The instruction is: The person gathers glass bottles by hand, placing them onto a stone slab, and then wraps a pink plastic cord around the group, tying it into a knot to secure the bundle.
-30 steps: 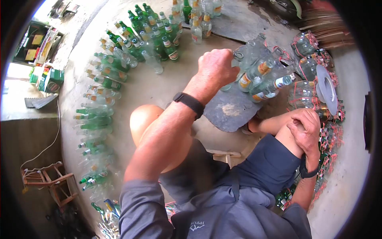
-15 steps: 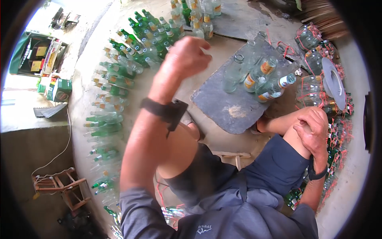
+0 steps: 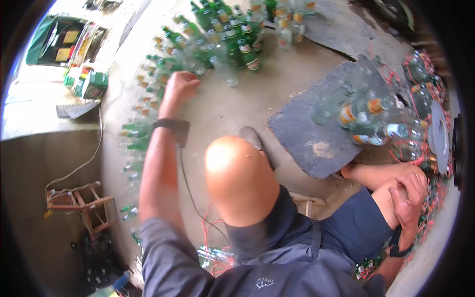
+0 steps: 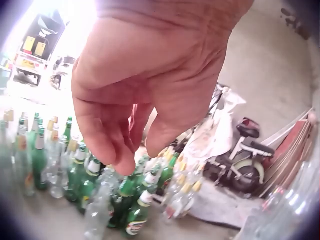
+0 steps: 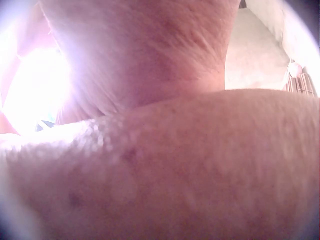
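Observation:
The left hand (image 3: 182, 88) is in the air beside the rows of standing bottles, just right of the green bottles (image 3: 159, 92). Its fingers hang loosely curled in the left wrist view, where the hand (image 4: 145, 85) is above green bottles (image 4: 135, 215) and a clear bottle (image 4: 96, 215), with nothing seen in its grasp. On the raised knee rests the right hand (image 3: 409, 195); its wrist view shows only skin up close. Several clear bottles, some with orange labels (image 3: 347, 115), stand on a dark slab (image 3: 309, 148) ahead of the right leg.
Bundles of bottles tied with pink string (image 3: 420, 101) line the right side, with a grey disc (image 3: 438, 133) on them. A small wooden stool (image 3: 81, 200) is at the left. A motorbike (image 4: 240, 160) stands behind the bottles.
The left hand has moved from a clear bottle on the slab leftwards to the bottle rows. The head view has shifted, and the right hand stays on the knee.

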### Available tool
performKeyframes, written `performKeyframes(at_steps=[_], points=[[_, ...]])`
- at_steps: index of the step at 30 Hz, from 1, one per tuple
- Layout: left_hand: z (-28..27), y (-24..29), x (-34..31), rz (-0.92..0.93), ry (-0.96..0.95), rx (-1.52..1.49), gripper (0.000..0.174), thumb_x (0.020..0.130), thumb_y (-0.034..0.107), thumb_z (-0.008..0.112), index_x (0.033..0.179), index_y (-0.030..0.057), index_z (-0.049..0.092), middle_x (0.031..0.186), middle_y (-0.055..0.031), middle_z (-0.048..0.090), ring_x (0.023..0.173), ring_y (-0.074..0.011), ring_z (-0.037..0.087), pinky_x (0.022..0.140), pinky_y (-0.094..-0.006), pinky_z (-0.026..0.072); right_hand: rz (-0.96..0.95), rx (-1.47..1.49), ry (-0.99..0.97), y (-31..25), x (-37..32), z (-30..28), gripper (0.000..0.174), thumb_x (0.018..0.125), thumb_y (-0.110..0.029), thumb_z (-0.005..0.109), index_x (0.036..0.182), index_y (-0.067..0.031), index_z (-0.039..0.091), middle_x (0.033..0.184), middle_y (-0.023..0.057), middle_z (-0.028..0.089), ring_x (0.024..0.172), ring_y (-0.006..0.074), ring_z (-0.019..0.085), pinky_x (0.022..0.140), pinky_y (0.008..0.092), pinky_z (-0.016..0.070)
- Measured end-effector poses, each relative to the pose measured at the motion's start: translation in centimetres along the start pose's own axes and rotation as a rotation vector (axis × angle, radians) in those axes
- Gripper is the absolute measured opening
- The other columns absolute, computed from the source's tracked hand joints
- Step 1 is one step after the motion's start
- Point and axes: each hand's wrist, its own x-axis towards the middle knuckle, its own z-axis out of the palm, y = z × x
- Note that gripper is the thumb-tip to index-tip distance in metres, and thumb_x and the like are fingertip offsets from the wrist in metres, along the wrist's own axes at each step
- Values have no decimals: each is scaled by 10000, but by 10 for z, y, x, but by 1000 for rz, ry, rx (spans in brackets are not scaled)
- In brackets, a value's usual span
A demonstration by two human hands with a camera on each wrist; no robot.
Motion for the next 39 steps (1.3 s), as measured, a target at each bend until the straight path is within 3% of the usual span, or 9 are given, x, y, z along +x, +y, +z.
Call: performKeyframes(at_steps=[1,2,3,8,12,15,27,35,39], points=[[13,-40,4,-11,54,-35,295,906,190,701,1106,-26,722,822,-64,719,612,-123,673,504,-280,527,-3,-8,-7,2,0,2,264,669,-35,762,903,-26,639,789,116,558,795,336,545,777,438,425],[21,-67,-3,-120,111,28,294,801,240,712,1031,67,777,858,-140,768,827,-273,765,783,-391,598,-27,9,-14,4,-2,3,264,669,-35,762,903,-26,639,789,116,558,795,336,545,777,438,425],[29,-93,-8,-197,135,145,312,804,231,678,1064,91,779,1029,-178,765,1024,-340,735,922,-431,568,13,4,-41,8,-5,4,253,685,-22,750,912,-20,639,797,122,560,803,339,547,786,435,428],[37,-149,-56,-395,201,370,422,827,193,650,1240,134,713,1255,-179,690,1205,-356,646,1020,-454,513,79,-25,-97,21,-10,4,211,747,18,714,942,-9,635,813,131,550,803,333,539,811,423,433],[15,-175,-61,-448,319,462,562,852,195,661,1407,159,583,1402,-171,572,1260,-383,597,1040,-473,504,68,-56,-103,25,-6,10,216,750,33,707,948,-13,635,803,112,542,801,303,533,800,414,428],[-7,-195,-47,-346,525,464,588,837,188,666,1413,126,572,1326,-204,614,1243,-401,598,1030,-480,506,76,-90,-115,24,-1,14,202,753,25,705,936,-16,630,800,110,538,796,293,529,794,412,424],[-59,-242,29,-411,405,682,544,911,184,598,1447,206,516,1405,-159,567,1243,-403,615,1005,-510,524,90,-180,-189,14,16,15,185,759,-49,714,914,-22,616,791,119,520,778,319,499,783,438,400],[-52,-264,40,-322,347,736,266,928,157,584,1156,41,655,1246,-240,643,1156,-427,644,978,-501,534,99,-200,-217,2,29,16,163,782,-55,703,921,-22,623,811,140,537,789,351,512,791,459,410],[-31,-302,38,-156,481,770,300,875,276,647,907,-21,679,948,-295,681,950,-495,658,846,-554,532,49,-211,-217,-4,35,14,131,826,-53,693,929,-12,622,823,155,558,807,367,548,902,474,447]])
